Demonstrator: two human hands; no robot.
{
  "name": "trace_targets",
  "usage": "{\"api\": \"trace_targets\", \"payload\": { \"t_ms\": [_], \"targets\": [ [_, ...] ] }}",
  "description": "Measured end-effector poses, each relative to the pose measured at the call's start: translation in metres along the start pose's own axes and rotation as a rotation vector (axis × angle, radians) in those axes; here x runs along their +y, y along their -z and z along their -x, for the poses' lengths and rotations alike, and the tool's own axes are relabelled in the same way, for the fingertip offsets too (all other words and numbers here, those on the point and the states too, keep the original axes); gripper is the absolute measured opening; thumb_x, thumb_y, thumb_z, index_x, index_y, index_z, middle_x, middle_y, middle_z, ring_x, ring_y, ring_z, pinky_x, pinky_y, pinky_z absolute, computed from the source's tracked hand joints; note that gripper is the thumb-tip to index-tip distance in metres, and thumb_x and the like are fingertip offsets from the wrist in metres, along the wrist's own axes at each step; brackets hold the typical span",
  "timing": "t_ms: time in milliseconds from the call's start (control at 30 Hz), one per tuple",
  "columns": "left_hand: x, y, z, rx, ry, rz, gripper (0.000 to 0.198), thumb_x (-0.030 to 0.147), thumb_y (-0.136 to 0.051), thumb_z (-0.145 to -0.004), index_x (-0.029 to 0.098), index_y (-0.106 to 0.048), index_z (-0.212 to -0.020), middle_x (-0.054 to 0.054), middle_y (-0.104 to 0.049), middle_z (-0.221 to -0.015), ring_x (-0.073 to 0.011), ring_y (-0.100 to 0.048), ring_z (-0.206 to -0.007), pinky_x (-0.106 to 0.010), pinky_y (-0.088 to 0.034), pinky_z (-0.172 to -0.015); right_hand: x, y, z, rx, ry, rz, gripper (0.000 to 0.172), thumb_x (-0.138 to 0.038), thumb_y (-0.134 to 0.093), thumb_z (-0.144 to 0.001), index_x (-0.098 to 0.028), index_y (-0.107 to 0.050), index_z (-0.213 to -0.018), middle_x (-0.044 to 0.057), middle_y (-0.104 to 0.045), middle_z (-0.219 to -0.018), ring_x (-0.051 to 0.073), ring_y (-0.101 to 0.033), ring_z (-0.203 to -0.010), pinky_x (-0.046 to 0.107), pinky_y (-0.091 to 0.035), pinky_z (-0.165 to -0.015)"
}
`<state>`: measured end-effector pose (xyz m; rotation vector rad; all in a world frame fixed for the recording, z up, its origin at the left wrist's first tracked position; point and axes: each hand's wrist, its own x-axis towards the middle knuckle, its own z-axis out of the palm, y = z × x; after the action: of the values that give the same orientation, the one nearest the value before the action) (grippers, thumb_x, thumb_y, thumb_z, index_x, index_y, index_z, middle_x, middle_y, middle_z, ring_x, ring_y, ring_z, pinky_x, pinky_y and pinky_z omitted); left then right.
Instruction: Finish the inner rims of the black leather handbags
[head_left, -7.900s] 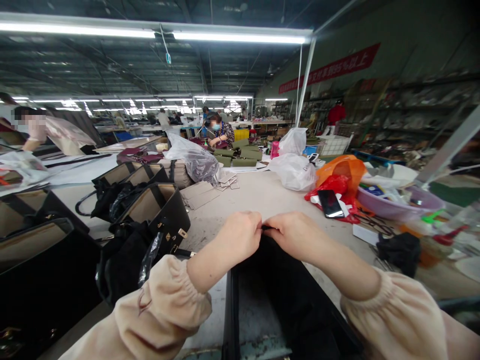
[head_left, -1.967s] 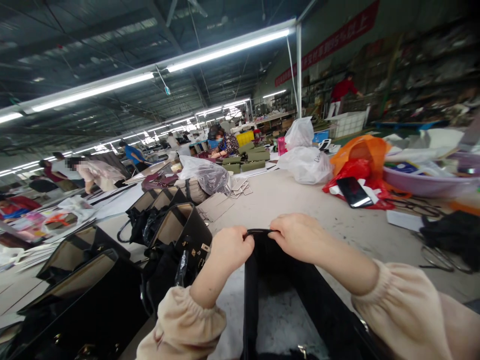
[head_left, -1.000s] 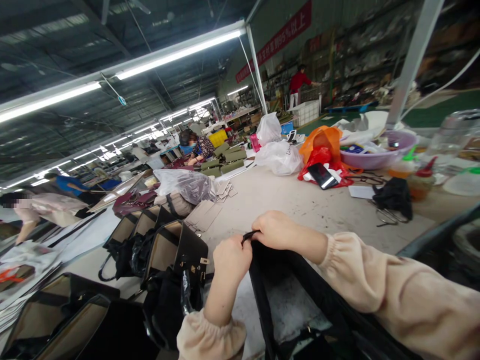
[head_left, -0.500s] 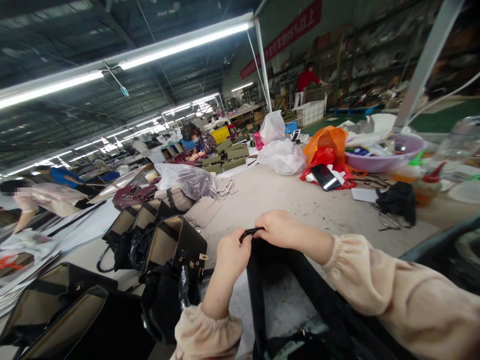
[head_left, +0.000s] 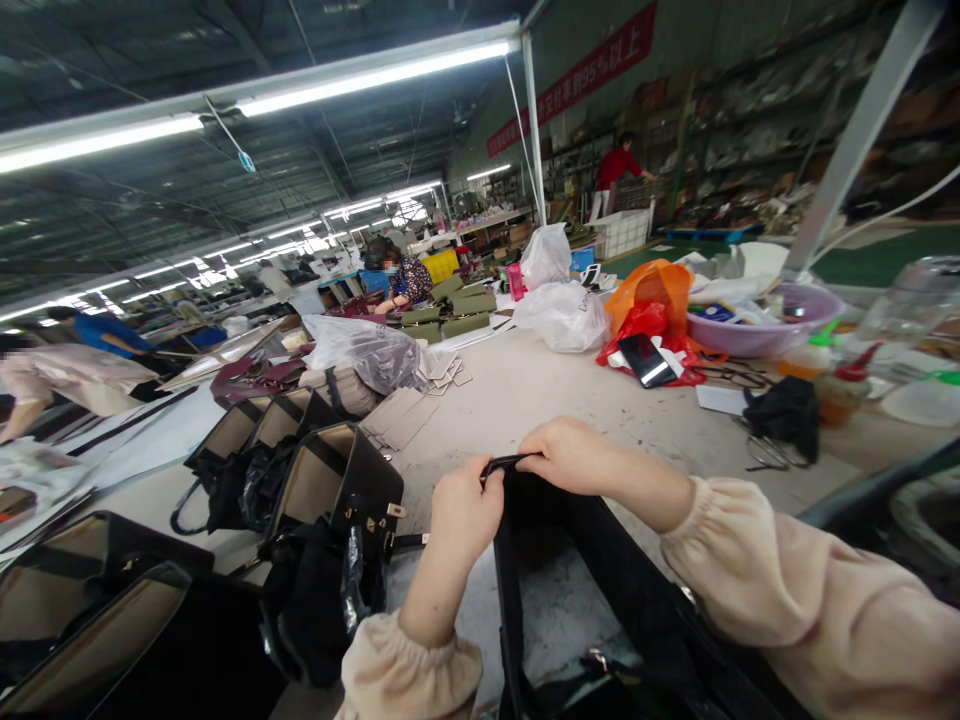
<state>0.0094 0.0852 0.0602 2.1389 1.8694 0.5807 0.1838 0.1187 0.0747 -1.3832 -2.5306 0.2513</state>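
Both my hands grip the far rim of a black handbag (head_left: 514,600) that lies in front of me, its opening facing up. The fingers of my left hand (head_left: 469,505) are closed on the rim's left end. A short way to the right, my right hand (head_left: 566,455) pinches the same edge between thumb and fingers. A dark strip of the rim shows between the two hands. Part of the bag's right side is hidden under my right forearm. Left of my left wrist stands a black handbag with a gold clasp (head_left: 396,510).
More open black bags (head_left: 97,640) with tan insides crowd the left side. Beige flat pieces (head_left: 401,418) lie beyond them. At the right are a phone (head_left: 646,360), a red plastic bag (head_left: 645,325), a purple basin (head_left: 765,325) and bottles (head_left: 844,385). Co-workers stand farther back.
My view has shifted slightly, so the bags at the left appear farther left. Both hands keep their hold on the bag's rim, and the right hand sits marginally farther right.
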Motion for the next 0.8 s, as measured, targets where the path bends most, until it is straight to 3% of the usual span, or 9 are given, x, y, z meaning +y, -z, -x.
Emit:
{"api": "trace_targets", "payload": {
  "t_ms": [100, 167, 267, 367, 533, 667, 733, 800],
  "targets": [
    [-0.003, 0.000, -0.002, 0.022, -0.016, 0.116, 0.027, 0.026, -0.053, -0.082, 0.024, -0.061, -0.109, -0.001, -0.070, -0.094, -0.0145, -0.064, -0.077, -0.025, -0.045, -0.071, 0.002, 0.001, -0.001, -0.011, -0.023, -0.028, 0.026, -0.035, -0.049, -0.085, -0.023, -0.072, -0.081, 0.001, -0.072, -0.078, 0.015, -0.063, -0.074, 0.023, -0.041, -0.066],
    [-0.007, 0.001, -0.005, 0.020, -0.065, 0.189, 0.031, 0.025, -0.055, -0.080, 0.025, -0.059, -0.111, 0.000, -0.070, -0.100, -0.0130, -0.065, -0.080, -0.023, -0.046, -0.074, 0.007, 0.002, 0.002, -0.018, -0.032, -0.130, 0.029, -0.040, -0.052, -0.083, -0.023, -0.070, -0.099, 0.002, -0.072, -0.088, 0.016, -0.064, -0.079, 0.024, -0.044, -0.070],
    [-0.011, 0.002, -0.009, -0.016, -0.166, 0.182, 0.023, 0.025, -0.054, -0.081, 0.025, -0.064, -0.102, 0.002, -0.071, -0.096, -0.0125, -0.064, -0.083, -0.021, -0.047, -0.074, 0.017, 0.007, 0.022, -0.017, -0.086, -0.257, 0.066, -0.049, -0.060, -0.075, -0.019, -0.048, -0.133, 0.007, -0.065, -0.116, 0.019, -0.063, -0.096, 0.027, -0.046, -0.081],
    [-0.010, 0.004, -0.011, -0.031, -0.195, 0.099, 0.021, 0.029, -0.052, -0.083, 0.025, -0.066, -0.098, 0.002, -0.071, -0.091, -0.0135, -0.064, -0.080, -0.022, -0.046, -0.073, 0.022, 0.011, 0.060, -0.026, -0.172, -0.295, 0.083, -0.054, -0.059, -0.075, -0.017, -0.030, -0.143, 0.013, -0.052, -0.133, 0.023, -0.060, -0.106, 0.033, -0.047, -0.087],
    [-0.002, 0.003, -0.011, -0.012, -0.124, -0.048, 0.024, 0.033, -0.048, -0.086, 0.023, -0.067, -0.096, -0.002, -0.072, -0.083, -0.0154, -0.063, -0.077, -0.024, -0.043, -0.071, 0.010, 0.005, 0.146, -0.024, -0.319, -0.339, 0.079, -0.051, -0.053, -0.081, -0.025, -0.018, -0.147, 0.011, -0.050, -0.135, 0.027, -0.054, -0.115, 0.042, -0.047, -0.094],
    [0.006, 0.001, -0.011, 0.009, -0.057, -0.173, 0.026, 0.034, -0.045, -0.087, 0.025, -0.067, -0.097, -0.004, -0.072, -0.088, -0.0184, -0.064, -0.083, -0.027, -0.042, -0.073, -0.010, -0.016, 0.204, -0.007, -0.296, -0.266, 0.089, -0.047, -0.063, -0.074, -0.035, -0.013, -0.146, 0.004, -0.038, -0.144, 0.030, -0.043, -0.126, 0.045, -0.042, -0.101],
    [0.012, 0.000, -0.011, 0.000, -0.018, -0.239, 0.026, 0.035, -0.044, -0.087, 0.025, -0.067, -0.097, -0.005, -0.071, -0.087, -0.0194, -0.064, -0.083, -0.027, -0.042, -0.072, -0.019, -0.031, 0.220, -0.002, -0.255, -0.256, 0.097, -0.043, -0.068, -0.068, -0.036, -0.012, -0.146, 0.002, -0.033, -0.146, 0.030, -0.041, -0.126, 0.042, -0.044, -0.100],
    [0.017, 0.000, -0.010, -0.005, 0.012, -0.277, 0.027, 0.034, -0.044, -0.087, 0.025, -0.066, -0.097, -0.006, -0.071, -0.088, -0.0197, -0.064, -0.085, -0.028, -0.042, -0.071, -0.026, -0.046, 0.227, 0.026, -0.262, -0.250, 0.094, -0.039, -0.066, -0.070, -0.034, -0.011, -0.147, 0.002, -0.033, -0.146, 0.029, -0.043, -0.125, 0.041, -0.047, -0.097]
  ]
}}
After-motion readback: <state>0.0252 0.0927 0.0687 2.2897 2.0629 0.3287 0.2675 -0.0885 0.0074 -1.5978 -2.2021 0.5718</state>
